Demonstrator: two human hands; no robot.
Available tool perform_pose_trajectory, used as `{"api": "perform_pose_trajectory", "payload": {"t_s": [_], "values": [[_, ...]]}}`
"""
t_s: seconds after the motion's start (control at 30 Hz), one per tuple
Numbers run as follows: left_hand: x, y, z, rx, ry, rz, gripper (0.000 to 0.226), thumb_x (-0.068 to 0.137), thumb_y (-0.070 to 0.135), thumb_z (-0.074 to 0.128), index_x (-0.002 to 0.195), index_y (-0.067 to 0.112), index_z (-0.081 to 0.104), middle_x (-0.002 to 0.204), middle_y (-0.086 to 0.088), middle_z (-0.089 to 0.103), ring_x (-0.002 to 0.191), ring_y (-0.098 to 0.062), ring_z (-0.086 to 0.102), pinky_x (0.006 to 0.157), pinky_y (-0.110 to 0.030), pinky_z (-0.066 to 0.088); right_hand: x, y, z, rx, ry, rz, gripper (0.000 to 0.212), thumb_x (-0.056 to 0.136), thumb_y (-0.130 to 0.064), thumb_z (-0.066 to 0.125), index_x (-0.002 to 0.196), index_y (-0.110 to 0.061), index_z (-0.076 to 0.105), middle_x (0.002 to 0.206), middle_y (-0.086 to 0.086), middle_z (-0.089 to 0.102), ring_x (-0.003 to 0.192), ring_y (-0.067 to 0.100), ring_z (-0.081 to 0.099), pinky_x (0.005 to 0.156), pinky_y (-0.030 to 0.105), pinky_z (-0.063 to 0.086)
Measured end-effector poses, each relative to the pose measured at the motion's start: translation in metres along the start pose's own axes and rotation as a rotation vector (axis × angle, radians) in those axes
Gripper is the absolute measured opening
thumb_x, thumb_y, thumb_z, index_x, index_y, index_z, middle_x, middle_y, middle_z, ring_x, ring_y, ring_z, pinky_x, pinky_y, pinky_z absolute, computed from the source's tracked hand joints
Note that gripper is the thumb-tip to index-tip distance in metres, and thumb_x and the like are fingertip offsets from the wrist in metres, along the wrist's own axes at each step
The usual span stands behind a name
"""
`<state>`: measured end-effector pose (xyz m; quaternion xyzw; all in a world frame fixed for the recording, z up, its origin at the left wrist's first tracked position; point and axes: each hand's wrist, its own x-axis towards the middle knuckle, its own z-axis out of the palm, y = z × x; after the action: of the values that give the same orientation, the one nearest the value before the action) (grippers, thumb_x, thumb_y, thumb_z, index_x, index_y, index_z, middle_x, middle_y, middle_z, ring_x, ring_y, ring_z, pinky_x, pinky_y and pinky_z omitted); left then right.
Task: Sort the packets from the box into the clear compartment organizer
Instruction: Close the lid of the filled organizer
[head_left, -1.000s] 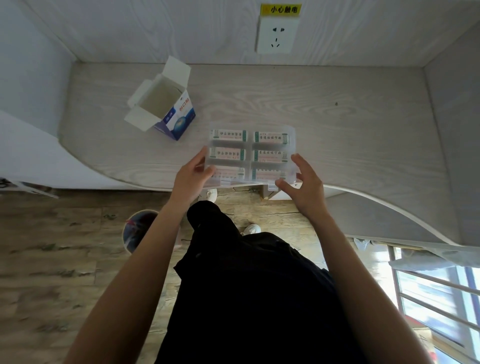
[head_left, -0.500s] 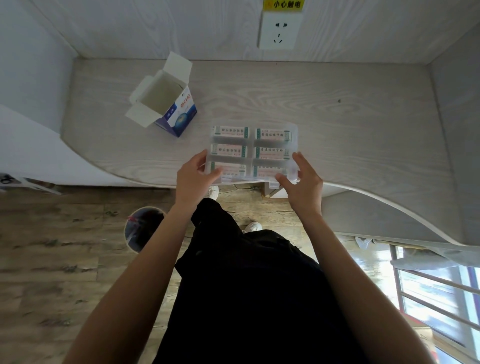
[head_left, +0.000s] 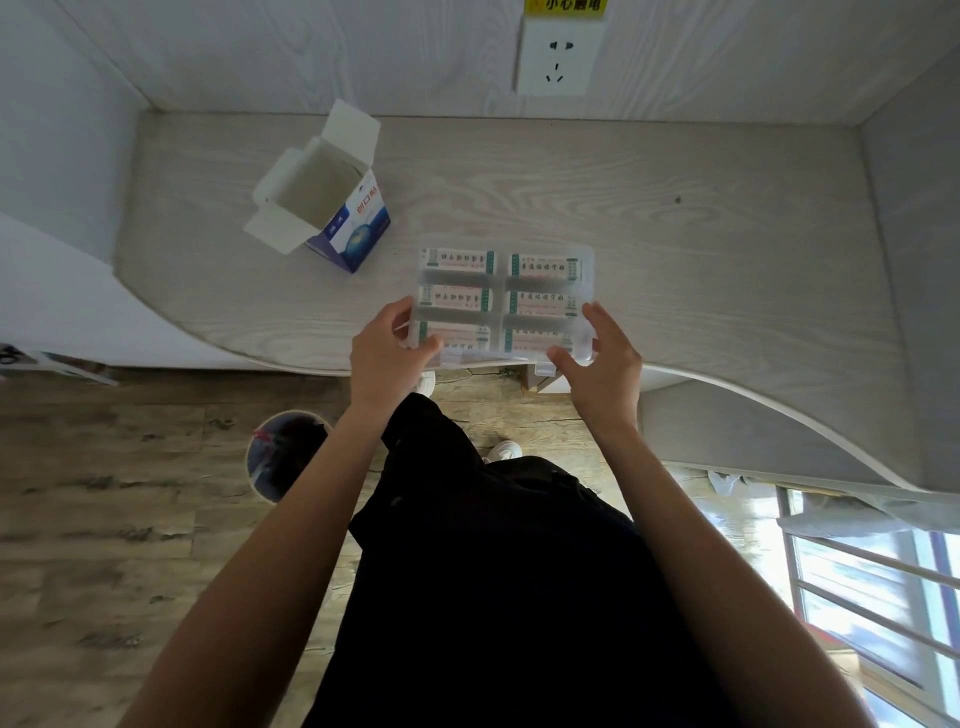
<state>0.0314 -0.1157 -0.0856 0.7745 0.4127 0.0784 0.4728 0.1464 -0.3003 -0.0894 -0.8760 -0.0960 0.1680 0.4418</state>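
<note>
The clear compartment organizer (head_left: 498, 280) lies on the desk near its front edge, its lid down, with white packets (head_left: 544, 266) showing in two columns of three compartments. My left hand (head_left: 387, 353) grips its near left corner, thumb on top. My right hand (head_left: 602, 358) holds the near right corner, fingers along the side. The white and blue box (head_left: 332, 195) stands open at the back left, and its inside looks bare.
The wooden desk (head_left: 701, 270) has a curved front edge and walls on three sides. A wall socket (head_left: 558, 57) sits above it. Below are a round bin (head_left: 283, 454), the wooden floor and my dark trousers.
The view has tilted down slightly. Both hands have closed in on the organizer's near corners; the organizer itself has barely shifted.
</note>
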Motion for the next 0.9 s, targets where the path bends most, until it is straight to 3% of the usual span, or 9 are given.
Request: {"api": "perform_pose_trajectory", "payload": {"t_s": [0.1, 0.2, 0.3, 0.37, 0.43, 0.57, 0.9], "values": [[0.003, 0.001, 0.001, 0.036, 0.003, -0.022, 0.050, 0.078, 0.019, 0.073, 0.124, 0.013, 0.053, 0.119, 0.000, 0.061, 0.101, -0.008, 0.058, 0.091, -0.022, 0.046, 0.004, 0.001, 0.001, -0.089, -0.002, -0.055, 0.058, 0.080, -0.020, 0.073, 0.133, -0.019, 0.051, 0.144, 0.001, 0.044, 0.122, 0.022, 0.051, 0.099, 0.041, 0.046], [0.008, 0.001, 0.003, 0.233, 0.037, 0.050, 0.058, 0.076, 0.023, 0.073, 0.128, 0.019, 0.047, 0.131, -0.006, 0.045, 0.113, -0.016, 0.047, 0.093, -0.023, 0.035, 0.001, -0.001, 0.004, -0.355, 0.074, -0.274, 0.039, 0.081, -0.020, 0.071, 0.118, -0.028, 0.063, 0.142, 0.006, 0.042, 0.107, 0.027, 0.054, 0.078, 0.036, 0.051], [0.010, 0.004, 0.004, 0.492, 0.064, 0.347, 0.053, 0.077, 0.017, 0.070, 0.127, 0.023, 0.052, 0.138, -0.004, 0.041, 0.128, -0.024, 0.036, 0.101, -0.028, 0.025, 0.004, 0.005, 0.012, -0.490, 0.120, -0.540, 0.037, 0.073, 0.000, 0.072, 0.102, -0.023, 0.071, 0.126, 0.010, 0.057, 0.111, 0.033, 0.053, 0.085, 0.042, 0.049], [0.008, 0.004, 0.006, 0.574, 0.008, 0.491, 0.041, 0.084, 0.013, 0.063, 0.124, 0.023, 0.058, 0.138, 0.001, 0.048, 0.130, -0.021, 0.039, 0.107, -0.035, 0.027, 0.006, 0.013, 0.011, -0.476, 0.024, -0.621, 0.038, 0.075, 0.006, 0.067, 0.106, -0.016, 0.070, 0.120, 0.010, 0.062, 0.115, 0.031, 0.053, 0.092, 0.047, 0.049], [0.006, 0.000, 0.007, 0.614, -0.060, 0.549, 0.038, 0.089, 0.018, 0.058, 0.127, 0.022, 0.056, 0.138, 0.003, 0.050, 0.132, -0.018, 0.040, 0.110, -0.038, 0.026, 0.005, 0.017, 0.005, -0.465, -0.055, -0.620, 0.038, 0.078, 0.002, 0.066, 0.112, -0.015, 0.068, 0.125, 0.007, 0.060, 0.121, 0.027, 0.050, 0.093, 0.041, 0.051], [0.007, -0.003, 0.004, 0.714, -0.161, 0.550, 0.056, 0.087, 0.038, 0.061, 0.138, 0.023, 0.044, 0.148, 0.005, 0.037, 0.138, -0.016, 0.031, 0.114, -0.041, 0.018, 0.006, 0.012, 0.000, -0.520, -0.107, -0.591, 0.048, 0.067, -0.010, 0.081, 0.112, -0.017, 0.068, 0.125, 0.003, 0.062, 0.120, 0.023, 0.054, 0.087, 0.035, 0.052], [0.016, -0.008, -0.002, 0.812, -0.109, 0.648, 0.068, 0.070, 0.038, 0.078, 0.131, 0.025, 0.052, 0.138, 0.006, 0.050, 0.128, -0.017, 0.047, 0.109, -0.038, 0.025, 0.007, 0.008, 0.003, -0.599, -0.017, -0.667, 0.059, 0.050, -0.013, 0.090, 0.105, -0.015, 0.070, 0.108, -0.003, 0.070, 0.104, 0.018, 0.065, 0.069, 0.023, 0.055]]}}
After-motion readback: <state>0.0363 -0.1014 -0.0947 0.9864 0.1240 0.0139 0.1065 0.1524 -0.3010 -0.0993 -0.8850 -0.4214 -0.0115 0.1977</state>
